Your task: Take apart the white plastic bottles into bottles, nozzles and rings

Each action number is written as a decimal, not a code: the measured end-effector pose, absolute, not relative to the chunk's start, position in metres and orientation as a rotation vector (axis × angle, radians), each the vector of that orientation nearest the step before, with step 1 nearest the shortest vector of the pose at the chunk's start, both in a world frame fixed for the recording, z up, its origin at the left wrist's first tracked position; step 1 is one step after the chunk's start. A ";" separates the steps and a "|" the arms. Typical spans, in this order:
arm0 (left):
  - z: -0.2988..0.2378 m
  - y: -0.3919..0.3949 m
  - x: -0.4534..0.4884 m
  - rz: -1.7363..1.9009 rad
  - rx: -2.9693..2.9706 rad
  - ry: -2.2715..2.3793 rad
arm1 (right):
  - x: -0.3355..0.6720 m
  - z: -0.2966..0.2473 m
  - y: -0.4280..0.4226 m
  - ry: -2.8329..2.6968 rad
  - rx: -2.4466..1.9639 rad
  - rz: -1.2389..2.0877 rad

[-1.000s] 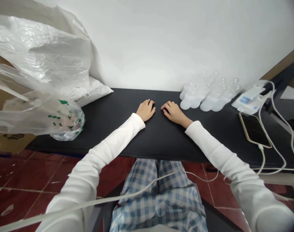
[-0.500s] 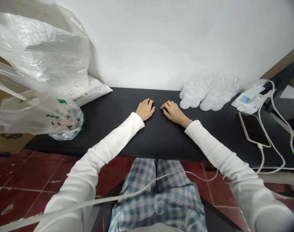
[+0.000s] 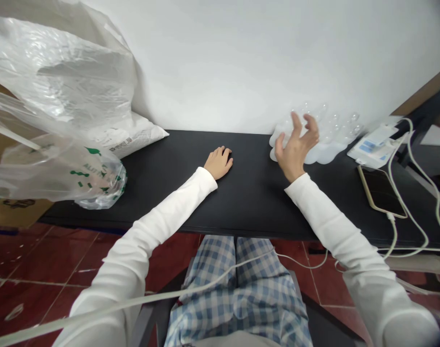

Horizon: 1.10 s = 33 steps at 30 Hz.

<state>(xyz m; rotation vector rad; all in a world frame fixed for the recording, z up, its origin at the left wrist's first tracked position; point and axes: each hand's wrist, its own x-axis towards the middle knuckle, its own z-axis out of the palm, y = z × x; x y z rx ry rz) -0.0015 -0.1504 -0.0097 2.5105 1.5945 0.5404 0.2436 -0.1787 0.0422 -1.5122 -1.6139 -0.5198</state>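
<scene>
Above desk (image 3: pixel 263 202), R hand (image 3: pixel 295 147) lifted, by prob. bottles (image 3: pixel 336 127)

Spread right hand (image 3: pixel 295 148) near clear plastic bottles (image 3: pixel 336 127)

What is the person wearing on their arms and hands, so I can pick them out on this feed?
The left sleeve and right sleeve are long, white and close-fitting, ending at the wrists. The left hand and right hand are bare, with no gloves, and no rings or watch visible.
</scene>
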 end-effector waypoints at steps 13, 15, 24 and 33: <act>-0.011 -0.150 -0.002 0.639 2.476 1.549 | 0.257 0.033 -0.165 -1.608 -1.366 -0.357; -0.007 -0.153 0.000 0.691 2.447 1.497 | 0.246 0.032 -0.170 -1.590 -1.314 -0.306; -0.005 -0.160 0.006 0.914 2.395 1.090 | 0.212 -0.001 -0.168 -1.248 -1.251 0.643; -0.010 -0.147 0.005 1.461 1.737 1.150 | 0.211 -0.009 -0.168 -1.337 -1.161 0.946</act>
